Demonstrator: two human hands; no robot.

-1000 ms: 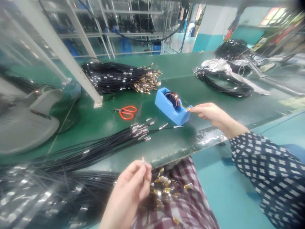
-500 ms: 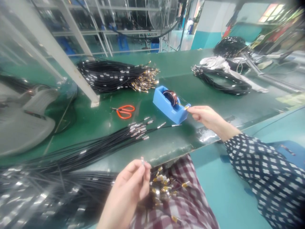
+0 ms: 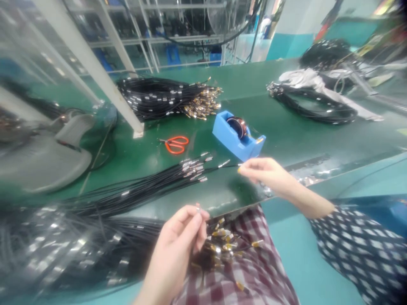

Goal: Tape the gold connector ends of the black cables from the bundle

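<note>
My left hand, thumb and finger pinched, holds a cable by its small metal end above my lap. In my right hand a small piece of amber tape is pinched between the fingertips, just in front of the blue tape dispenser. A roll of brown tape sits in the dispenser. Beside my left hand, black cables with yellow-wrapped ends lie over my lap. A bundle of black cables with silver ends rests along the table edge.
Orange-handled scissors lie left of the dispenser. Behind them is a large cable bundle next to a white post. A coiled cable and a white cloth lie at the right on the green table.
My right hand has come away from the dispenser's cutting edge, toward me and slightly left, with the tape piece. My left hand keeps its pinch. The view has shifted a little.
</note>
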